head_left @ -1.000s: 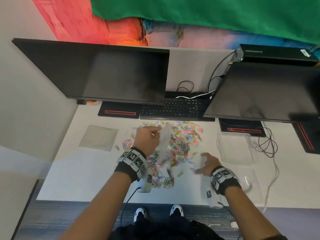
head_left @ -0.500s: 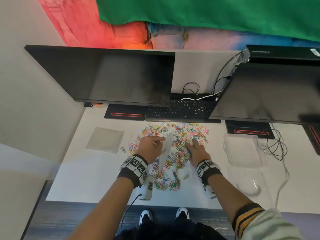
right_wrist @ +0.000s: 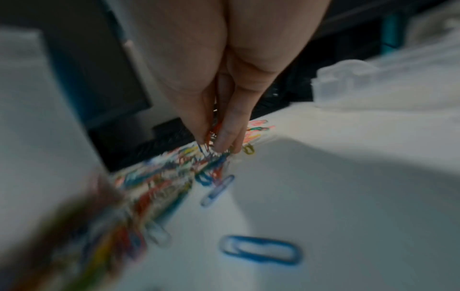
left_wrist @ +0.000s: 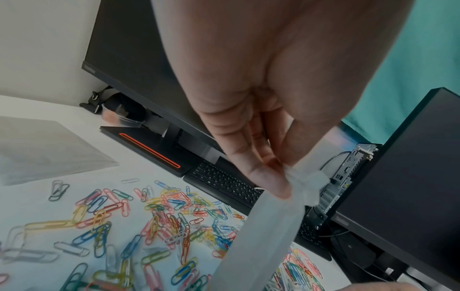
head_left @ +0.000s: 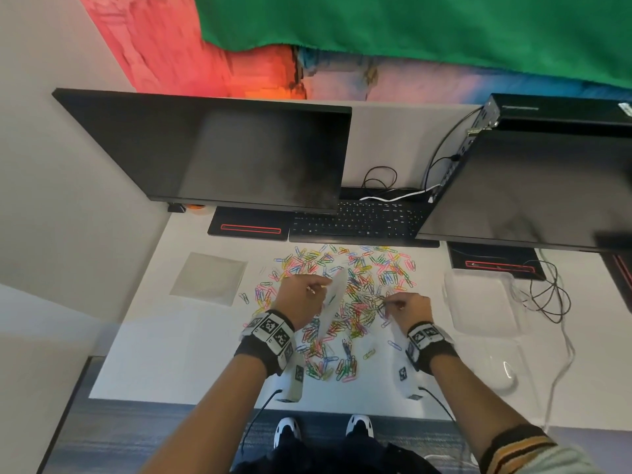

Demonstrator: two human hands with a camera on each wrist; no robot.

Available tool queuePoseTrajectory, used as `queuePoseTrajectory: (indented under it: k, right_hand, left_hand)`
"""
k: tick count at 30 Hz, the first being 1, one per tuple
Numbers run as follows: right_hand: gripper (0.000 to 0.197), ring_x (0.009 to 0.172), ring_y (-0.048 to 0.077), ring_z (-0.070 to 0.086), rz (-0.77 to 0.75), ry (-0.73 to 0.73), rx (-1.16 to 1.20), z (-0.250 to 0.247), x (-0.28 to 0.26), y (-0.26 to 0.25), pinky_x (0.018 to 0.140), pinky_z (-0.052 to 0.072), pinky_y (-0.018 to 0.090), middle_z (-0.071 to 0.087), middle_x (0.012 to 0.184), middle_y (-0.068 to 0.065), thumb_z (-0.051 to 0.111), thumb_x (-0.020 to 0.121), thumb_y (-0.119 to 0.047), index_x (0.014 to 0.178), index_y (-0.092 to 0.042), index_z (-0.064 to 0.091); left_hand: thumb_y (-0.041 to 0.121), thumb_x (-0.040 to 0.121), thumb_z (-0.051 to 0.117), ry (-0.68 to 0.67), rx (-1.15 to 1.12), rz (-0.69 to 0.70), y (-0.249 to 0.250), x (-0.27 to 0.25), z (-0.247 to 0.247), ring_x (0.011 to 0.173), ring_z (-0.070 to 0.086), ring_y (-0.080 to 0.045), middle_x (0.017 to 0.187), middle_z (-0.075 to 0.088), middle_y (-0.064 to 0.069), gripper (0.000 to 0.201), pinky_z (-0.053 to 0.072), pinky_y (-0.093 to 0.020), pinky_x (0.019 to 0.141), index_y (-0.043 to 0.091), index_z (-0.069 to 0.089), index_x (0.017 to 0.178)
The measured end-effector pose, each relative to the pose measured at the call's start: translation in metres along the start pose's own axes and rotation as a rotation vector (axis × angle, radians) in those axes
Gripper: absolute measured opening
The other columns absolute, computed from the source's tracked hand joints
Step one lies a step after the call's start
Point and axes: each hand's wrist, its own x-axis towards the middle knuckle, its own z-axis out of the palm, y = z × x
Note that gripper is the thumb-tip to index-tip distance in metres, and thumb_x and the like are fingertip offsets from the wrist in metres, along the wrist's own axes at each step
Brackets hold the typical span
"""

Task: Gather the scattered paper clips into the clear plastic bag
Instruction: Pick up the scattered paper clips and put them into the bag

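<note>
White table [head_left: 191, 354] before me, carrying two dark monitors: one at left [head_left: 219, 152], one at right [head_left: 533, 186], with a black keyboard [head_left: 355, 222] between their bases. On the table's left part lies a flat translucent sheet [head_left: 209, 278]; on its right part, a clear plastic tray [head_left: 485, 302]. The coloured paper clips [head_left: 362, 278] lie scattered across the middle of the table, in front of the keyboard. My left hand [head_left: 301, 299] holds the clear plastic bag [head_left: 332, 302] above the clips; its fingers [left_wrist: 263, 177] are pressed together, pinching the bag's top edge, and the bag hangs down from them. My right hand [head_left: 407, 307] is low at the right side of the clip spread; its fingers [right_wrist: 224, 133] are drawn together, pinching a small bunch of clips, fingertips touching those on the table. A single blue clip [right_wrist: 260, 249] lies apart, nearest my right wrist.
</note>
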Motion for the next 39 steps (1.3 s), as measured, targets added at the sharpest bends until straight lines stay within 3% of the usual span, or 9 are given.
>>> queuePoseTrajectory:
  k: [3,6,11,15,22,26,29,32,39]
  right_hand:
    - [0.012,0.08,0.017,0.069,0.27,0.026,0.395,-0.013,-0.004,-0.002,0.086,0.054,0.022,0.075,0.089,0.009,0.079,0.076,-0.005,0.087,-0.007,0.078]
    - [0.023,0.091,0.027,0.072,0.489,-0.111,0.996,-0.029,-0.011,-0.017,0.084,0.057,0.028,0.073,0.099,0.021,0.071,0.081,0.004,0.104,0.005,0.069]
    - [0.031,0.107,0.031,0.067,0.484,-0.25,1.45,-0.046,-0.017,-0.054,0.084,0.058,0.028,0.067,0.113,0.024,0.062,0.089,-0.001,0.119,0.005,0.059]
    - [0.027,0.104,0.032,0.068,0.403,-0.364,1.334,-0.051,-0.02,-0.085,0.086,0.057,0.029,0.069,0.108,0.024,0.064,0.087,0.0,0.113,0.005,0.063]
    - [0.007,0.092,0.033,0.07,0.27,-0.327,0.631,-0.027,-0.02,-0.102,0.092,0.055,0.044,0.074,0.092,0.018,0.072,0.083,-0.013,0.083,-0.011,0.078]
    - [0.014,0.078,0.011,0.066,0.133,-0.27,0.328,-0.022,-0.022,-0.109,0.07,0.051,0.014,0.073,0.087,0.001,0.072,0.08,-0.006,0.092,-0.011,0.077]
    - [0.006,0.066,0.017,0.068,0.095,-0.228,0.284,-0.021,-0.025,-0.116,0.059,0.053,0.015,0.074,0.077,0.008,0.072,0.081,-0.008,0.082,-0.006,0.077]
    - [0.007,0.062,0.007,0.061,-0.021,-0.193,0.19,-0.019,-0.024,-0.118,0.054,0.042,0.001,0.074,0.08,0.008,0.074,0.079,-0.009,0.084,-0.007,0.078]
    - [0.011,0.065,0.005,0.068,-0.172,-0.296,0.255,-0.031,-0.028,-0.122,0.061,0.051,0.008,0.076,0.081,0.001,0.069,0.084,-0.01,0.088,-0.013,0.079]
  left_hand:
    - [0.009,0.094,0.057,0.001,0.011,0.02,0.001,0.001,0.005,0.064,0.072,-0.019,0.078,0.075,-0.006,0.026,0.058,-0.017,0.067,0.017,0.074,0.11]
    - [0.009,0.094,0.057,-0.007,0.036,0.042,0.003,0.004,0.012,0.063,0.072,-0.018,0.078,0.074,-0.002,0.025,0.057,-0.015,0.066,0.016,0.074,0.11]
    - [0.01,0.094,0.056,-0.017,0.075,0.067,0.011,0.007,0.023,0.061,0.071,-0.015,0.089,0.075,-0.003,0.026,0.061,-0.027,0.068,0.016,0.074,0.111]
    - [0.009,0.093,0.056,-0.031,0.064,0.076,0.015,0.008,0.028,0.057,0.07,-0.012,0.075,0.075,-0.003,0.025,0.06,-0.022,0.066,0.014,0.074,0.11]
    - [0.01,0.094,0.057,-0.035,0.025,0.049,0.019,0.006,0.031,0.061,0.072,-0.014,0.07,0.075,-0.007,0.022,0.061,-0.025,0.068,0.015,0.075,0.107]
    - [0.009,0.092,0.06,-0.044,0.031,0.059,0.017,0.003,0.03,0.058,0.071,-0.011,0.073,0.075,-0.007,0.022,0.061,-0.025,0.065,0.014,0.075,0.108]
    - [0.007,0.092,0.057,-0.024,0.048,0.083,0.016,0.002,0.027,0.061,0.072,-0.016,0.072,0.075,-0.008,0.024,0.059,-0.023,0.067,0.015,0.076,0.105]
    - [0.007,0.092,0.057,-0.006,0.041,0.087,0.013,0.004,0.024,0.063,0.072,-0.015,0.071,0.076,-0.007,0.024,0.061,-0.029,0.072,0.013,0.077,0.105]
    - [0.008,0.091,0.061,0.058,-0.028,0.042,0.008,0.004,0.016,0.061,0.069,-0.014,0.067,0.071,0.001,0.02,0.061,-0.031,0.072,0.015,0.078,0.1]
